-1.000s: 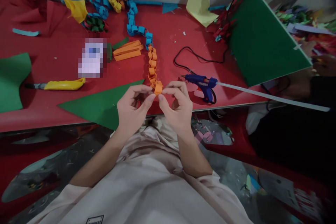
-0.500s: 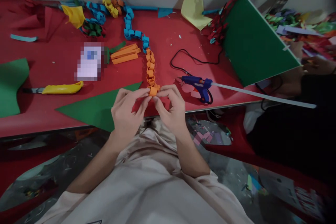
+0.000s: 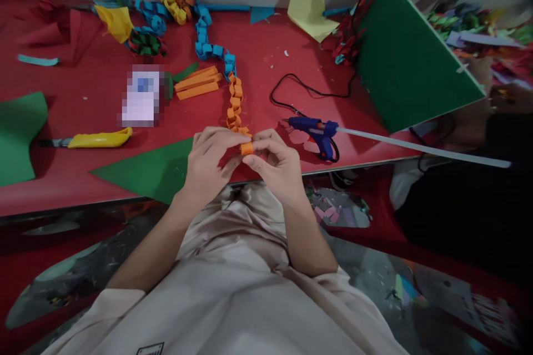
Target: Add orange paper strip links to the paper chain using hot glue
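Orange strips (image 3: pixel 197 83) lie far left, apparently within easy reach. The left hand (image 3: pixel 205 161), nearly closed, pinches the orange end link (image 3: pixel 246 148) of the paper chain (image 3: pixel 235 101) over the table's (image 3: pixel 258 61) near edge, seemingly steadying it; the right hand (image 3: pixel 278 163), similarly curled, grips its right side. Fingers hide the link's ends and its join to the chain.

A craft workspace: glue gun (image 3: pixel 313 131) beside the right hand (image 3: pixel 277 165), paper strips (image 3: pixel 200 84) beyond the left hand (image 3: pixel 209 160), cutter (image 3: pixel 100 138) farther left.
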The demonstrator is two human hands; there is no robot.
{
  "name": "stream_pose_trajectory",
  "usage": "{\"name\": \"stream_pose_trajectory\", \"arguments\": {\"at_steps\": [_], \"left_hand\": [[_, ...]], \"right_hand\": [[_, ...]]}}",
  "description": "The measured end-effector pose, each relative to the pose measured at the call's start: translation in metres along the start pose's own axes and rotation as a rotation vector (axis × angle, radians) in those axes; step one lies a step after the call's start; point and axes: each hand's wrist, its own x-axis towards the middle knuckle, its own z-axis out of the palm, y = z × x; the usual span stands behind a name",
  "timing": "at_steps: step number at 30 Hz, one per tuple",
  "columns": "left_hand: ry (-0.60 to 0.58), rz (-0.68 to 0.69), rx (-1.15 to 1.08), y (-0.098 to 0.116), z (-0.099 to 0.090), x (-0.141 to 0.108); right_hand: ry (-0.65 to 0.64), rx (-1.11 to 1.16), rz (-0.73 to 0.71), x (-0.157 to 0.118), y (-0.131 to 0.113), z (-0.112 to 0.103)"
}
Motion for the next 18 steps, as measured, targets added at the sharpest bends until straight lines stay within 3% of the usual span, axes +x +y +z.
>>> {"name": "stream_pose_trajectory", "arguments": {"at_steps": [7, 11, 18], "left_hand": [[0.030, 0.167, 0.199, 0.003, 0.000, -0.006], [-0.026, 0.173, 0.231, 0.003, 0.000, -0.011], [-0.029, 0.150, 0.236, 0.003, -0.006, -0.011]], "right_hand": [[0.043, 0.001, 0.001, 0.001, -0.002, 0.007], [0.094, -0.058, -0.042, -0.001, -0.003, 0.008], [0.007, 0.027, 0.013, -0.002, 0.001, 0.006]]}}
